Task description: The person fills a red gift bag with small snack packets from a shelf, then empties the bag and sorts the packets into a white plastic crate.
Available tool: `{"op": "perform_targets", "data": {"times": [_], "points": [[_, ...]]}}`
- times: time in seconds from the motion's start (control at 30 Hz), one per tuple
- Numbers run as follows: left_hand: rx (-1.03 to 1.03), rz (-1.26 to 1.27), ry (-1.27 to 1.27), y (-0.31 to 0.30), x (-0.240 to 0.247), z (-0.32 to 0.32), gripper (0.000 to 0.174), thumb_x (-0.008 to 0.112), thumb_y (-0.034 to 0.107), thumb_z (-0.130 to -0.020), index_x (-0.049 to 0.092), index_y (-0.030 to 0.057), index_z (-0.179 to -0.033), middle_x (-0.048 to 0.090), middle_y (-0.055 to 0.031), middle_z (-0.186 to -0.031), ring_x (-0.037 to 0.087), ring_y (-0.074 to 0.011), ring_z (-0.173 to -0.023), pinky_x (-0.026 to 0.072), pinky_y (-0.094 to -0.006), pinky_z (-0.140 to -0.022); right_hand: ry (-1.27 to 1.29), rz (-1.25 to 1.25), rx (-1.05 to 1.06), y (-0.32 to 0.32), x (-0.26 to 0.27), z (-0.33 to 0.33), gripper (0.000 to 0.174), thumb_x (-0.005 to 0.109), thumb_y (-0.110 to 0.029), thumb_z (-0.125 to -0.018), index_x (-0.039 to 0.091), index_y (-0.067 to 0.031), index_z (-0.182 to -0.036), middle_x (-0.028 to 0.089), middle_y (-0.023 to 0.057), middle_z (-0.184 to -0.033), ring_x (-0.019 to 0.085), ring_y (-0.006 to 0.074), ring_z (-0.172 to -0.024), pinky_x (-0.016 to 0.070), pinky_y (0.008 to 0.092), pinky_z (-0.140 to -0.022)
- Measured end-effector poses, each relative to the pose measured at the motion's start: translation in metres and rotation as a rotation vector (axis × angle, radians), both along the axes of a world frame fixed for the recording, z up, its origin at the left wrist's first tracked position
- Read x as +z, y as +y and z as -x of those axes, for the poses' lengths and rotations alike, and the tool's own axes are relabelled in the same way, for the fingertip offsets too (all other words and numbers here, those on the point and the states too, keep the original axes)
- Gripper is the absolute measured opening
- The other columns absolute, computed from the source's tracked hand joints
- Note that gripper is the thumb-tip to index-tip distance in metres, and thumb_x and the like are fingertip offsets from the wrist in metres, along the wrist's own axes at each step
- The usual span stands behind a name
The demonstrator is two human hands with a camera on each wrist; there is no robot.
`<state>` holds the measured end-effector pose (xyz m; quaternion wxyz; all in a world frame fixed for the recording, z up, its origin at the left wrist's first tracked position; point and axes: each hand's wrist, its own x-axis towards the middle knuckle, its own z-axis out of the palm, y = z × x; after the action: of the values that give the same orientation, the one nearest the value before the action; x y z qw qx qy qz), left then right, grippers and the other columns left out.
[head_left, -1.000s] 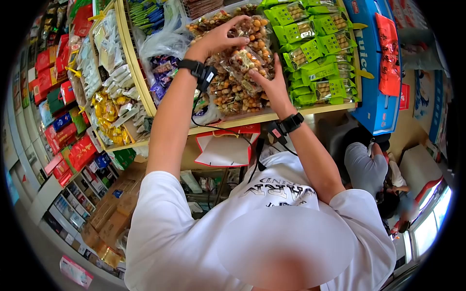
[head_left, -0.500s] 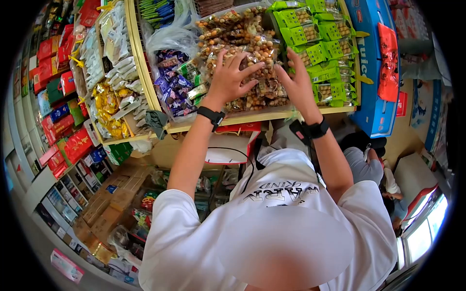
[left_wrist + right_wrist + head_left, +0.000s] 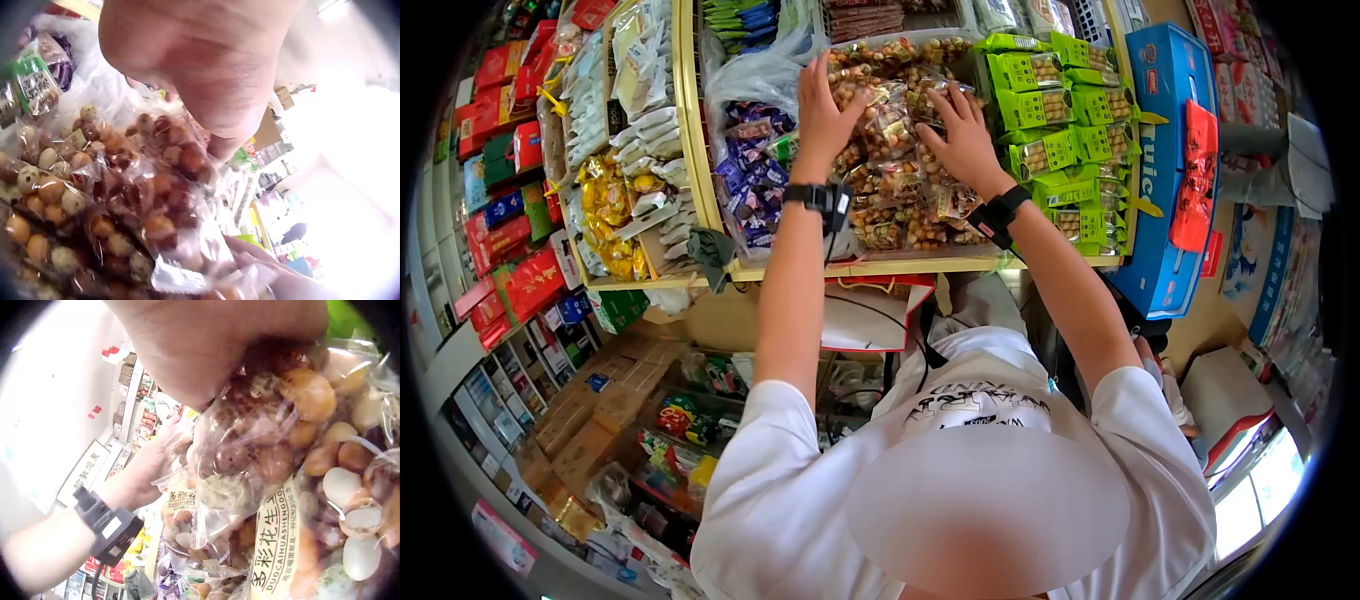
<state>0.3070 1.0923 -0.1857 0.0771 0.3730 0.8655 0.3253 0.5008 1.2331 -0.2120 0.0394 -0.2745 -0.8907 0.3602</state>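
Observation:
Clear packets of multicoloured coated peanuts (image 3: 885,190) lie heaped in a bin between both hands. My left hand (image 3: 825,125) is at the heap's left edge, fingers pointing away from the body and thumb out over the packets. On the heap's right side rests my right hand (image 3: 963,142), its fingers spread over the packets. In the right wrist view, a peanut packet (image 3: 275,537) with a cream label lies close below that hand, whose fingertips are hidden. Packets fill the lower left of the left wrist view, where the left hand (image 3: 200,62) hides its own fingers.
Purple-wrapped sweets (image 3: 750,180) lie in a plastic-lined bin to the left. Green snack packets (image 3: 1050,145) stand in rows on the right, beside a blue box (image 3: 1170,180). A wooden edge (image 3: 880,266) runs along the display's front. Red paper bag (image 3: 865,318) below.
Both hands held a peanut packet above the heap, then parted with fingers spread. Now they are farther forward, at the heap's left and right sides, and the packet is out of their hold.

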Motion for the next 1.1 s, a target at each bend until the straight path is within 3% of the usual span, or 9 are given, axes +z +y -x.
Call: {"op": "perform_targets", "data": {"times": [0.1, 0.3, 0.37, 0.4, 0.57, 0.63, 0.67, 0.77, 1.1], "points": [[-0.076, 0.113, -0.038, 0.016, -0.017, 0.026, 0.096, 0.063, 0.067, -0.086, 0.02, 0.0213, -0.159, 0.016, -0.0233, -0.162, 0.013, -0.0408, -0.15, 0.0267, -0.0557, -0.118, -0.014, -0.041, 0.039, -0.001, -0.001, 0.003, 0.066, 0.055, -0.051, -0.096, 0.037, -0.0224, -0.153, 0.023, 0.0202, -0.161, 0.017, 0.0462, -0.148, 0.0285, 0.0586, -0.115], [-0.082, 0.362, 0.122, 0.052, -0.03, 0.04, 0.091, 0.066, 0.073, -0.079, 0.043, 0.0201, -0.15, 0.033, -0.0162, -0.157, 0.03, -0.0396, -0.143, 0.0257, -0.0524, -0.117, -0.029, -0.002, -0.043, 0.002, -0.001, 0.01, 0.078, 0.059, -0.058, -0.092, 0.031, -0.0224, -0.156, 0.017, 0.0247, -0.162, 0.007, 0.0499, -0.149, 0.0245, 0.0608, -0.116], [-0.111, 0.412, 0.112, 0.057, -0.03, 0.037, 0.091, 0.067, 0.072, -0.077, 0.045, 0.0195, -0.149, 0.038, -0.0151, -0.153, 0.04, -0.042, -0.135, 0.0341, -0.053, -0.112, -0.011, 0.007, -0.049, 0.004, -0.003, 0.016, 0.079, 0.058, -0.057, -0.093, 0.029, -0.0195, -0.156, 0.016, 0.0263, -0.161, 0.006, 0.0518, -0.148, 0.0226, 0.0596, -0.117], [-0.06, 0.37, 0.027, 0.06, -0.027, 0.03, 0.088, 0.069, 0.07, -0.077, 0.047, 0.0186, -0.145, 0.043, -0.0138, -0.145, 0.05, -0.0421, -0.123, 0.0449, -0.0532, -0.1, -0.028, -0.011, -0.026, 0.006, -0.006, 0.019, 0.079, 0.058, -0.056, -0.093, 0.029, -0.0174, -0.156, 0.017, 0.0261, -0.161, 0.007, 0.0525, -0.148, 0.0218, 0.0582, -0.118], [0.034, 0.527, 0.01, 0.074, -0.017, 0.014, 0.084, 0.07, 0.064, -0.079, 0.044, 0.0161, -0.142, 0.04, -0.0157, -0.137, 0.055, -0.0445, -0.114, 0.0515, -0.0539, -0.089, -0.047, -0.07, 0.025, 0.007, -0.012, 0.021, 0.075, 0.058, -0.055, -0.094, 0.033, -0.0182, -0.155, 0.02, 0.0253, -0.16, 0.008, 0.0527, -0.147, 0.0221, 0.0586, -0.118], [-0.038, 0.537, -0.053, 0.077, -0.023, 0.026, 0.084, 0.07, 0.063, -0.081, 0.04, 0.0185, -0.146, 0.037, -0.0204, -0.139, 0.053, -0.0482, -0.116, 0.0512, -0.0552, -0.091, -0.045, -0.094, 0.025, 0.007, -0.012, 0.021, 0.073, 0.057, -0.054, -0.095, 0.034, -0.0184, -0.154, 0.021, 0.0254, -0.16, 0.009, 0.0526, -0.147, 0.0227, 0.0586, -0.118], [-0.026, 0.571, -0.067, 0.08, -0.027, 0.03, 0.081, 0.072, 0.059, -0.081, 0.043, 0.0233, -0.147, 0.024, -0.0256, -0.157, 0.053, -0.0521, -0.121, 0.0551, -0.0547, -0.091, -0.046, -0.093, 0.026, 0.006, -0.012, 0.02, 0.073, 0.057, -0.054, -0.095, 0.034, -0.0184, -0.154, 0.021, 0.0254, -0.16, 0.009, 0.0526, -0.147, 0.0227, 0.0586, -0.118], [-0.024, 0.673, -0.13, 0.093, -0.03, 0.036, 0.079, 0.073, 0.057, -0.081, 0.044, 0.0245, -0.147, 0.019, -0.0259, -0.159, 0.053, -0.0529, -0.122, 0.0547, -0.0546, -0.092, -0.044, -0.129, 0.029, 0.005, -0.011, 0.02, 0.07, 0.058, -0.052, -0.095, 0.036, -0.0183, -0.153, 0.022, 0.0261, -0.159, 0.011, 0.0531, -0.146, 0.0258, 0.0589, -0.116], [0.089, 0.372, 0.15, 0.079, -0.025, 0.006, 0.043, 0.074, 0.031, -0.088, 0.062, 0.0147, -0.125, 0.045, -0.0225, -0.139, 0.062, -0.047, -0.104, 0.0562, -0.0516, -0.083, 0.058, -0.109, -0.024, 0.002, -0.013, 0.017, 0.06, 0.062, -0.04, -0.094, 0.044, -0.0181, -0.148, 0.028, 0.0249, -0.156, 0.017, 0.0522, -0.145, 0.0306, 0.0559, -0.115]]}}
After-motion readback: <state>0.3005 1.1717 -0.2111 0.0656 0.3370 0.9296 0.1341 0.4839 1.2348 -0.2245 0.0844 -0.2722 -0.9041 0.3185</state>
